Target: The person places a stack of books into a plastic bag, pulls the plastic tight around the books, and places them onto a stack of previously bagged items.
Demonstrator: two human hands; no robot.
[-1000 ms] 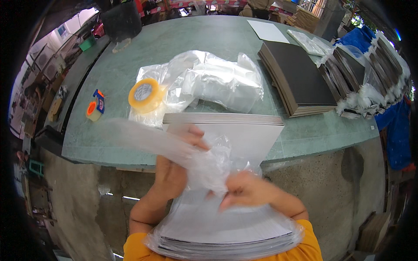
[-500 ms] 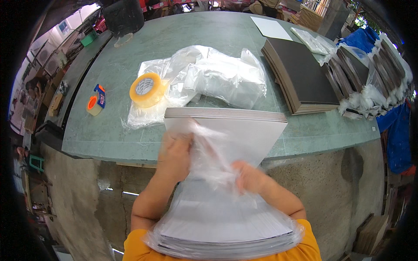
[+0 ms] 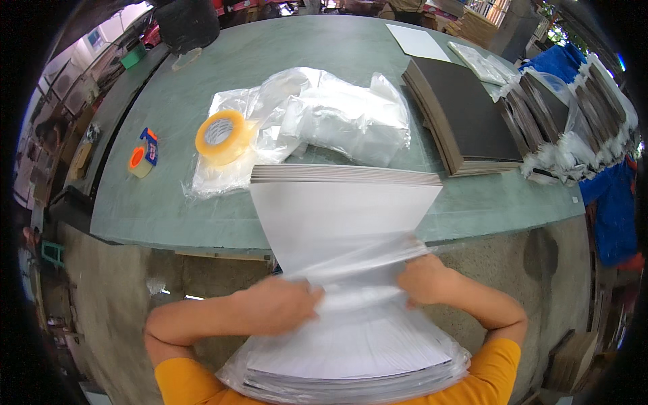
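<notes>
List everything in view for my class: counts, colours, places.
Table: one, green, middle.
Board stack: one, white, centre.
Wrap: one, clear, around stack's near part.
Loose plastic: one heap, clear, beyond stack.
Tape roll: one, yellow, on plastic.
Tape dispenser: one, blue and orange, left.
Dark boards: one pile, black, table's right.
Sheet: one, white, far right.
Packet: one, clear, beside sheet.
Bundles: several, dark, right edge.
Background clutter: uncounted, mixed colours, around table.
Sleeves: two, orange, lower edge.
Left hand, right hand: two, bare, at wrap.

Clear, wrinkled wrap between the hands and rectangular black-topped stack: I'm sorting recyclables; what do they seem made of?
Clear, wrinkled wrap: probably glossy plastic film; transparent, with highlights. Rectangular black-topped stack: perhaps matte cardboard; dull top, layered brownish edges.
</notes>
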